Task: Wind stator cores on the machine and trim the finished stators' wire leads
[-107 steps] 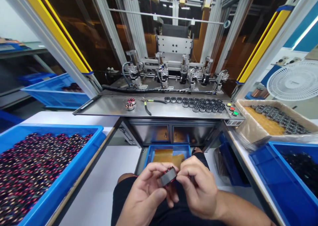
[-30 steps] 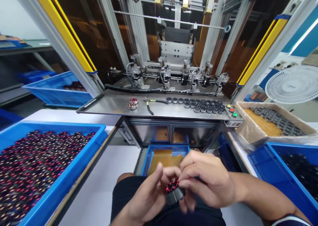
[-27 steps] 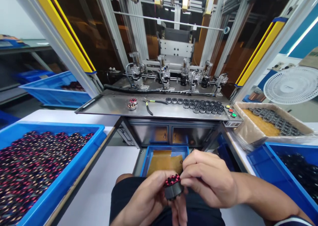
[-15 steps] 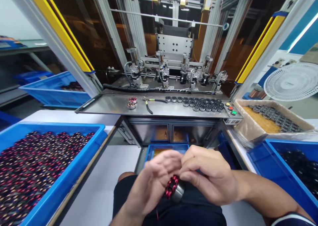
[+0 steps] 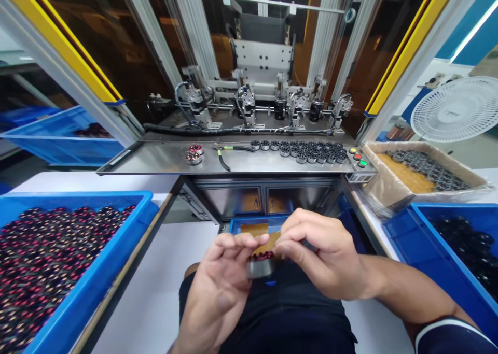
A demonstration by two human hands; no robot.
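Note:
A wound motor stator (image 5: pixel 261 267), with red windings on top and a silver metal rim, is slightly blurred between my hands above my lap. My left hand (image 5: pixel 221 289) is palm up, its fingers curled around the stator's left side; part of the grip is hidden. On the stator's right, my right hand (image 5: pixel 321 255) has thumb and index finger pinched together close to the windings. Whatever sits in that pinch is too small to make out.
A steel ledge (image 5: pixel 163 159) ahead carries pliers (image 5: pixel 222 159), two wound stators (image 5: pixel 194 157) and rows of dark stators (image 5: pixel 311 152). Blue bins (image 5: pixel 150 203) flank me, the left one full of wound stators. A lined box (image 5: pixel 373 162) and a fan (image 5: pixel 455 108) stand right.
The stator has turned from a tilted pose to nearly level, windings up, and has risen slightly. My left hand has opened away leftward a little; the right stays pinched. The view has shifted.

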